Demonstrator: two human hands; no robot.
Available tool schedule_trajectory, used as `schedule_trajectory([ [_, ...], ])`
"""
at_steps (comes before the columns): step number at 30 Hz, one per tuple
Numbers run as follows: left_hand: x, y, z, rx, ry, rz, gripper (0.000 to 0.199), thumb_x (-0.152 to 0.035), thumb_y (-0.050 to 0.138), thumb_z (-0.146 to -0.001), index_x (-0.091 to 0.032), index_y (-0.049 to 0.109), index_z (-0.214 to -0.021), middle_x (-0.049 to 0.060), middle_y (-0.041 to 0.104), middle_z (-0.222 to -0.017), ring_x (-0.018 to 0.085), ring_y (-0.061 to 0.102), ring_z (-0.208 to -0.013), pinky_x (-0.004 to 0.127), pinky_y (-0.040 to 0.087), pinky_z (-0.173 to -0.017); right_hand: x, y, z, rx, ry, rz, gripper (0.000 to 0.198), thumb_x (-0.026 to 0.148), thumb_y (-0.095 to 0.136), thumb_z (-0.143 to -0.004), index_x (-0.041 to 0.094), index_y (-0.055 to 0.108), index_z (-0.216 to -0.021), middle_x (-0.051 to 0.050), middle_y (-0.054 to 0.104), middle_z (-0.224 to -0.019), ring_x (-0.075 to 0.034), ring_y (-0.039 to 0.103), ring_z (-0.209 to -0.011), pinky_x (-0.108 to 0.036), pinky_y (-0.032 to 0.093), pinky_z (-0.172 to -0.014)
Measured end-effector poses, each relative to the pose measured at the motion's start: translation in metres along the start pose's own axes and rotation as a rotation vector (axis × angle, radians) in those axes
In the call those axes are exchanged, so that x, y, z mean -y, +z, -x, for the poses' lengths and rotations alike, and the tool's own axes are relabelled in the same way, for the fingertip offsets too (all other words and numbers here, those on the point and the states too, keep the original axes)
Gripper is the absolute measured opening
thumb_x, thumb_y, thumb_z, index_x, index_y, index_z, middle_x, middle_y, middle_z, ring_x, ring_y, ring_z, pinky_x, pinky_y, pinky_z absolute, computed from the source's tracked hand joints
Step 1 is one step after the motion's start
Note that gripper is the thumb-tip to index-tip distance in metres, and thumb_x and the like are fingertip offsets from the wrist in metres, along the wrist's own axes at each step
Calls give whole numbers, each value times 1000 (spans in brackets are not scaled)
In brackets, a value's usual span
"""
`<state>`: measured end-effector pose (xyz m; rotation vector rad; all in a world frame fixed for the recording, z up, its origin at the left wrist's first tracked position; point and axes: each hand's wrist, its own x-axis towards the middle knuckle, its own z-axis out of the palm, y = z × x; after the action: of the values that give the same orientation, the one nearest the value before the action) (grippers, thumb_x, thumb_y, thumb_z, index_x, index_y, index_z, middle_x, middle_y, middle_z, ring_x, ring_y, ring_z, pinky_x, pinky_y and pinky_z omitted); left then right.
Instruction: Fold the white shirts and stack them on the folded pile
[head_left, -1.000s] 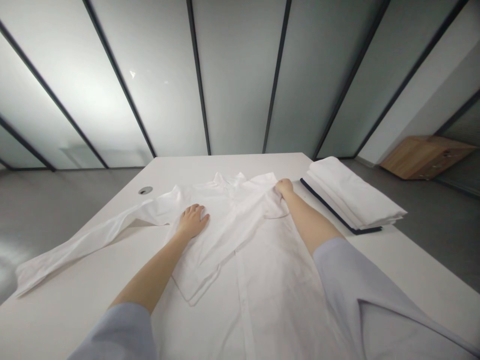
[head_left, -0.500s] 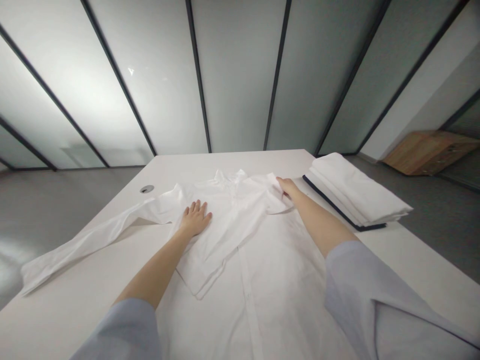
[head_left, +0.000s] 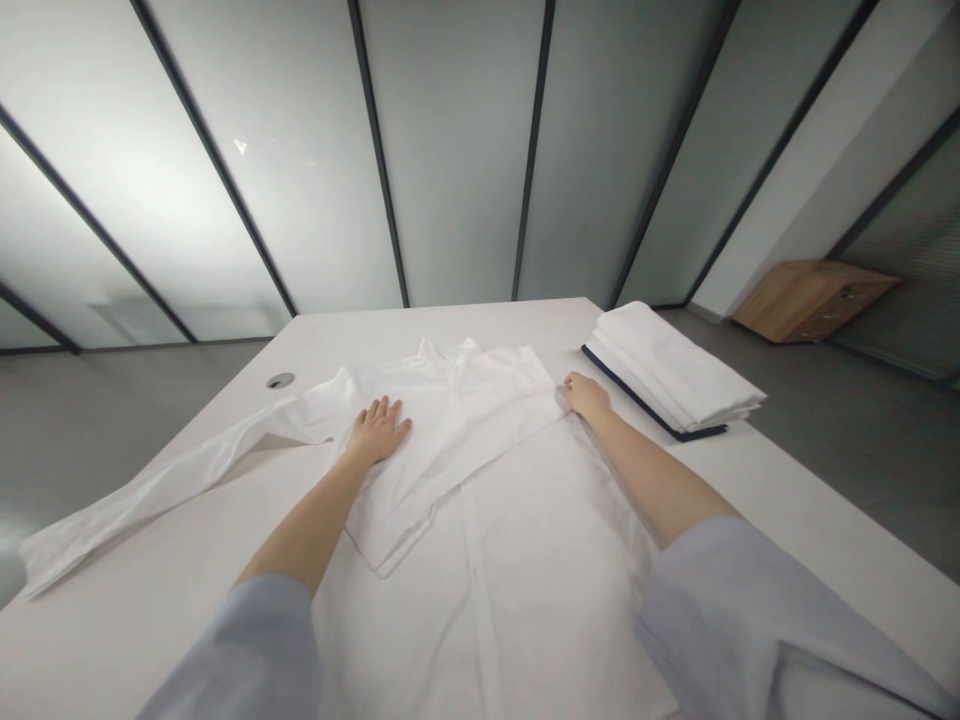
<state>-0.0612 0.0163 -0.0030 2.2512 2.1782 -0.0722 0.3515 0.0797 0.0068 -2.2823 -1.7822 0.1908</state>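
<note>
A white button-front shirt (head_left: 540, 560) lies spread on the table, its collar at the far end. One sleeve is folded across the shirt's front, its cuff near the middle left. The other sleeve stretches out to the left over the table. My left hand (head_left: 379, 430) rests flat on the shirt's upper left part, fingers spread. At the shirt's right edge, by the fold of the crossed sleeve, my right hand (head_left: 586, 396) is closed in a pinch on the fabric.
A stack of folded white cloth (head_left: 675, 360) lies on a dark board (head_left: 701, 434) at the table's right side. A round cable grommet (head_left: 280, 381) is set in the white table (head_left: 247, 540). Frosted panels stand behind, and a wooden cabinet (head_left: 810, 298) is at the right.
My right hand has drawn the sleeve's fold toward me at the right edge, and the fabric there lies flatter. My left hand stays on the shirt. The view has shifted slightly right.
</note>
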Motion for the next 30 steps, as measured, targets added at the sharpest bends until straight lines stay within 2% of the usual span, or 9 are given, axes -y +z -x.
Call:
schedule_trajectory([
  [2, 1, 1, -1, -16, 6, -3, 63, -49, 28, -94, -19, 32, -150, 13, 26, -158, 29, 24, -145, 47, 25, -114, 5, -1, 3, -40, -71, -30, 39, 29, 45, -92, 17, 58, -126, -16, 64, -121, -28, 58, -112, -37, 43, -92],
  [5, 2, 1, -3, -18, 9, -5, 63, -48, 29, -94, -20, 31, -150, 13, 26, -157, 29, 25, -145, 47, 25, -114, 18, 5, 16, -77, -275, -28, 47, 36, 43, -94, 18, 48, -138, -15, 53, -139, -28, 45, -129, -39, 34, -106],
  [8, 3, 1, -5, -11, 5, -7, 63, -49, 28, -94, -20, 31, -150, 13, 26, -158, 29, 24, -145, 47, 25, -114, 27, 17, 33, 18, -412, 43, 55, 47, 40, -95, 22, 42, -144, -12, 38, -152, -29, 31, -140, -44, 24, -113],
  [13, -1, -3, -10, -20, 2, -6, 63, -51, 27, -94, -19, 33, -148, 13, 28, -157, 28, 26, -144, 44, 25, -113, 26, 29, 36, 142, -422, 135, 61, 54, 33, -96, 22, 37, -148, -12, 27, -158, -30, 22, -145, -49, 18, -114],
  [18, -13, -11, -8, -195, -74, -36, 54, -51, 34, -91, -17, 57, -125, 16, 55, -133, 31, 47, -125, 43, 38, -101, 22, 27, 27, 101, -427, 133, 59, 52, 34, -96, 23, 39, -146, -12, 29, -157, -28, 25, -143, -48, 18, -114],
  [20, -17, -12, -6, -214, -96, -37, 50, -48, 34, -91, -16, 61, -117, 16, 59, -123, 30, 51, -118, 42, 42, -95, 21, 26, 28, 68, -439, 124, 55, 50, 37, -95, 22, 44, -143, -12, 34, -155, -28, 29, -142, -47, 19, -114],
  [23, -20, -10, -1, -195, -108, -17, 50, -50, 34, -90, -18, 61, -118, 16, 58, -124, 31, 51, -116, 42, 43, -93, 21, 24, 32, 17, -436, 130, 50, 46, 41, -95, 22, 51, -137, -12, 41, -150, -28, 32, -140, -46, 20, -114],
  [26, -23, -6, 3, -147, -76, 13, 57, -56, 34, -90, -19, 56, -127, 16, 52, -135, 32, 47, -124, 44, 40, -98, 27, 22, 38, -21, -433, 162, 49, 41, 42, -94, 19, 50, -138, -14, 40, -150, -29, 30, -140, -46, 19, -114],
  [30, -30, 1, 6, -54, -58, 41, 75, -64, 29, -90, -13, 37, -145, 19, 30, -154, 36, 27, -142, 51, 26, -110, 44, 24, 48, 8, -445, 126, 55, 46, 39, -96, 20, 43, -144, -13, 35, -153, -29, 26, -143, -44, 20, -114],
])
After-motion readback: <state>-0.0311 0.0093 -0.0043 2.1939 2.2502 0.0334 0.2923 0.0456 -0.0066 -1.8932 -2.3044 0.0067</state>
